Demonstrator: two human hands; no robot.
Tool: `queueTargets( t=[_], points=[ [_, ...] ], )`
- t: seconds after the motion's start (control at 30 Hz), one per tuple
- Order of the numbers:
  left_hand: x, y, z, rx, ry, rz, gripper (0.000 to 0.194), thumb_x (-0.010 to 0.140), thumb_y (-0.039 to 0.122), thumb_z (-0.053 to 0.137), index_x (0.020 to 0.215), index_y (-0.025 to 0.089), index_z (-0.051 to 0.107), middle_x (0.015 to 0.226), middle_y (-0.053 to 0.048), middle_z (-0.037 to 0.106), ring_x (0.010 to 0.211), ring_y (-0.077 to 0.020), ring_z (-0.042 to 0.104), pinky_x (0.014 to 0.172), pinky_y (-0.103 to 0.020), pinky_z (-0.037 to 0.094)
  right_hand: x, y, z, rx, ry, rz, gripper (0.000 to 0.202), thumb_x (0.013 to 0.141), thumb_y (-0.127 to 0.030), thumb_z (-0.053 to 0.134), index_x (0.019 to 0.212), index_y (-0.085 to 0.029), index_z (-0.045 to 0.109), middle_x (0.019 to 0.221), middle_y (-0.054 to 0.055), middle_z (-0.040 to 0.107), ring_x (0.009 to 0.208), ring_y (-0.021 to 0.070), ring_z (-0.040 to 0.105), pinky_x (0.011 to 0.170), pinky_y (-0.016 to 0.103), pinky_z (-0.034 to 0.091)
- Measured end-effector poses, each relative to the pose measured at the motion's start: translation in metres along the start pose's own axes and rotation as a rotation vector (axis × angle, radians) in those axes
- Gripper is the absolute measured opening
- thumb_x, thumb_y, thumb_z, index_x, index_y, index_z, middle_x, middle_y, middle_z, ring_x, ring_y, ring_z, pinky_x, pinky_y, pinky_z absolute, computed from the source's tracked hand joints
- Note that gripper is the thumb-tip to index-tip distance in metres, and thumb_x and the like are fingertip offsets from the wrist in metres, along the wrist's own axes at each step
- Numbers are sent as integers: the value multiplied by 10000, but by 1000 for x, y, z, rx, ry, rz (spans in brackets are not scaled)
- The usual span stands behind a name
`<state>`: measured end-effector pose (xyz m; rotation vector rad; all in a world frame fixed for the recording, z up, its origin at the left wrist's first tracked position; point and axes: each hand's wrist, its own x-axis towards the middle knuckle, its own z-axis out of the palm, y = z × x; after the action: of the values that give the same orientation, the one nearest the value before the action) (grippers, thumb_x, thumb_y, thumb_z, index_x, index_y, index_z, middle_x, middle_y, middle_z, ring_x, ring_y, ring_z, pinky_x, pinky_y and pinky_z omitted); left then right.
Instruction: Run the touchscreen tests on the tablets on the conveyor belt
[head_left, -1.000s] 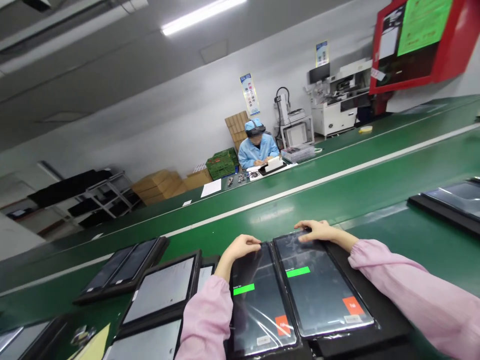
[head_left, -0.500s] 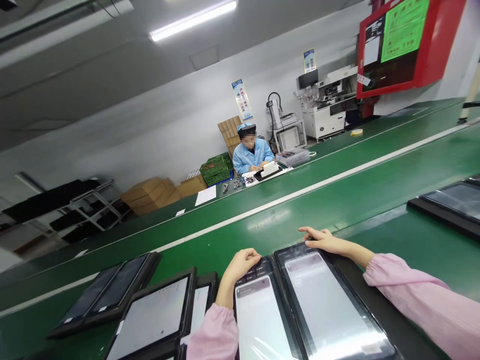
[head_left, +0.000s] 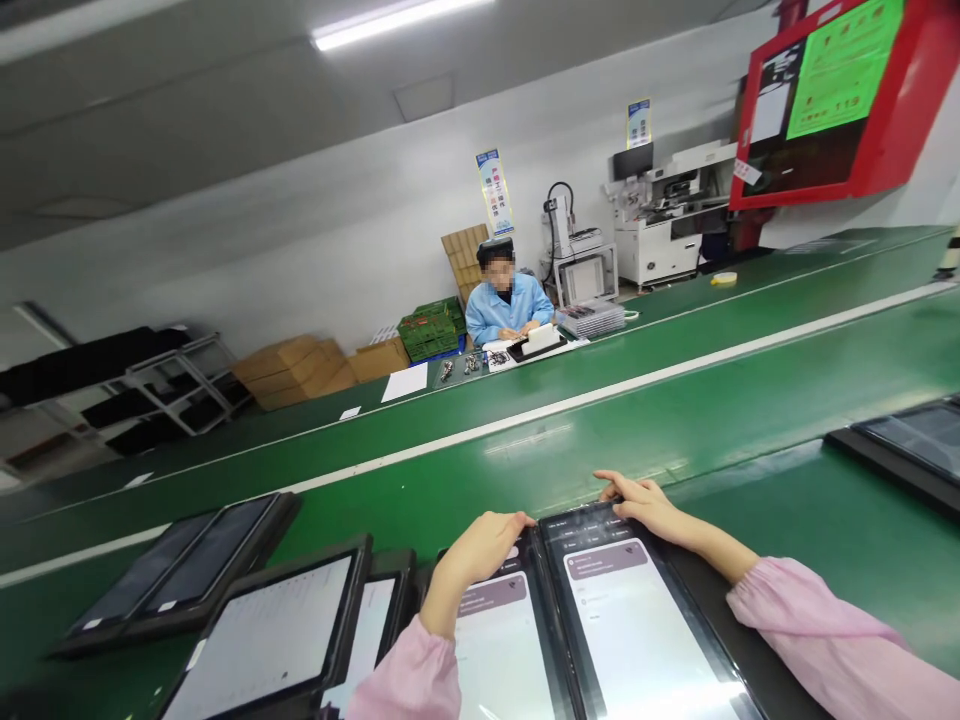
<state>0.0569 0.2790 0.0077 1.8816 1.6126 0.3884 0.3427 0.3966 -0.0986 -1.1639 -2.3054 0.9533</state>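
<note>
Two tablets with lit white screens lie side by side in a black tray in front of me, running off the bottom of the view. Over the top end of the left tablet (head_left: 502, 645) rests my left hand (head_left: 480, 550), its fingers stretched toward the seam between the two and nothing gripped. At the top right corner of the right tablet (head_left: 634, 620), my right hand (head_left: 641, 508) touches the screen's dark upper border. Its fingers are apart, some reaching past the far edge. Both screens show a purple-grey banner near the top.
More tablets (head_left: 266, 635) with lit screens lie in black trays to my left. Beyond them is a tray of dark tablets (head_left: 210, 555); another black tray (head_left: 911, 450) sits at right. Across the green bench (head_left: 757, 390), a person in blue (head_left: 504, 305) works seated.
The view has shifted slightly, so the left-hand trays sit further left. Glare has lessened on the screens, showing their text. My left fingers reach further right, toward the seam; my right hand stays near the corner.
</note>
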Motion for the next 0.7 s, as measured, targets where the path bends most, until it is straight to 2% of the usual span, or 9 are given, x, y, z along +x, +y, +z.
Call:
queueTargets(
  t=[0.1,0.2,0.3,0.37,0.43,0.47,0.53,0.6,0.7],
  points=[
    [-1,5,8,28,47,1,597,1040,550,254,1067,236,760,1038,-70,772,1001,-273,695,935,-347,481,-1,3,1,-5,7,-1,682,775,-341,344,1443,-282,467,1153,24,703,1148,269,623,1073,484,340],
    [1,7,12,41,93,17,584,1024,604,291,970,239,744,819,-53,736,814,-260,680,840,-328,487,-3,5,0,-19,8,-12,674,797,-367,311,1450,-277,456,1160,24,700,1159,270,621,1075,500,345],
    [3,8,10,46,129,29,617,1014,652,264,888,240,706,782,-44,710,741,-237,645,794,-309,479,-5,9,-1,-28,-1,-38,663,829,-390,284,1464,-278,441,1161,30,699,1118,274,639,1061,510,366],
    [2,9,5,39,147,35,672,1020,659,170,863,239,670,816,-39,724,735,-217,634,800,-300,482,-4,12,0,-26,-2,-54,645,852,-402,272,1461,-280,445,1153,34,701,1092,283,649,1051,520,378],
    [3,9,-1,36,167,44,715,1028,626,62,858,237,637,880,-33,747,780,-201,644,930,-315,474,-1,16,3,-19,12,-70,616,873,-408,270,1446,-288,462,1132,33,706,1067,288,660,1036,523,398],
    [3,9,-3,42,177,47,723,1033,601,29,854,237,628,910,-28,755,819,-195,652,1044,-342,428,0,18,4,-18,29,-80,595,888,-411,268,1434,-293,475,1120,30,708,1058,287,664,1022,519,416],
    [6,7,-6,74,186,47,714,1042,564,33,818,236,627,913,-22,758,876,-195,663,1227,-429,223,3,21,5,-22,84,-101,552,932,-429,253,1405,-302,508,1138,35,703,1081,286,656,998,502,449],
    [9,6,-6,119,180,38,685,1047,555,122,737,231,639,847,-34,747,885,-216,672,1263,-525,55,3,23,1,-38,152,-107,530,972,-460,235,1370,-298,546,1228,62,667,1168,291,611,1010,494,457],
    [5,8,2,174,174,37,631,1037,529,249,708,220,690,852,-81,749,931,-266,687,1236,-645,8,-6,23,-9,-75,241,-61,509,989,-498,255,1188,-252,655,1209,134,632,1182,331,565,1028,530,441]
  ],
)
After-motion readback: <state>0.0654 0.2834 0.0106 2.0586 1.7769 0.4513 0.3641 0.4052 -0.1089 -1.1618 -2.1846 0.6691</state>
